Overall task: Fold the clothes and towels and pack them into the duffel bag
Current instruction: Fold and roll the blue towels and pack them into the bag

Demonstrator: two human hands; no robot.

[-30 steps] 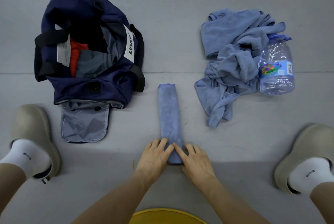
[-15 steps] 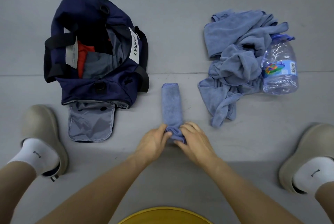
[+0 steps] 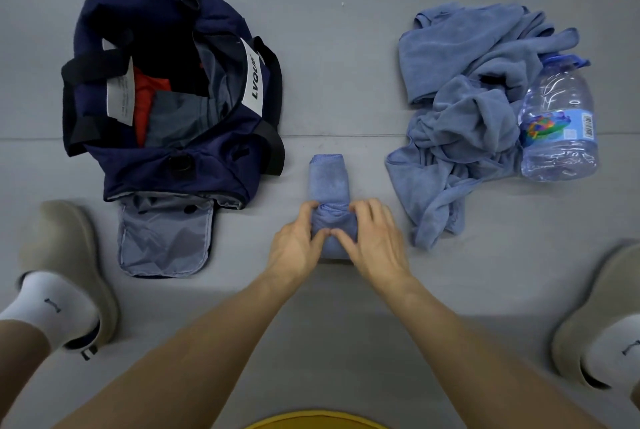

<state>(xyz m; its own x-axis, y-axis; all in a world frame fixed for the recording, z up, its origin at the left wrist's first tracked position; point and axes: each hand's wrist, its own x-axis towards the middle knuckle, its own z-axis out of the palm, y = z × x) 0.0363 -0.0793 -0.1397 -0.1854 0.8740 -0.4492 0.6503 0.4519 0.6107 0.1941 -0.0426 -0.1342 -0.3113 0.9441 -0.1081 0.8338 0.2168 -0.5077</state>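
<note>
While the grey floor [image 3: 339,48] fills the whole view, the biggest thing on it is the dark blue duffel bag [image 3: 194,165] at the far left. Its top is wide open, and a red cloth [image 3: 147,96] and a grey cloth [image 3: 176,117] lie inside. A grey flap [image 3: 162,241] hangs open at the near end of the bag.

Far off to the right lies a messy pile of blue towels [image 3: 471,117], not folded. A clear water bottle [image 3: 557,131] lies on its side, touching the right edge of the pile.

Both bare arms reach forward from the bottom of the view and come together in the middle. Two tan shoes with white socks sit out to the sides, the left shoe [image 3: 65,255] near the bag flap and the right shoe [image 3: 595,318] at the right edge.

Between the bag and the pile lies the small blue towel [image 3: 327,179], a narrow strip on the floor. Its near end is rolled up into a fat roll. The left hand [image 3: 298,241] curls around the left side of the roll, and the right hand [image 3: 372,240] curls around the right side. The fingers bend over the top and the thumbs meet at the front, so both hands hold the roll snugly.
</note>
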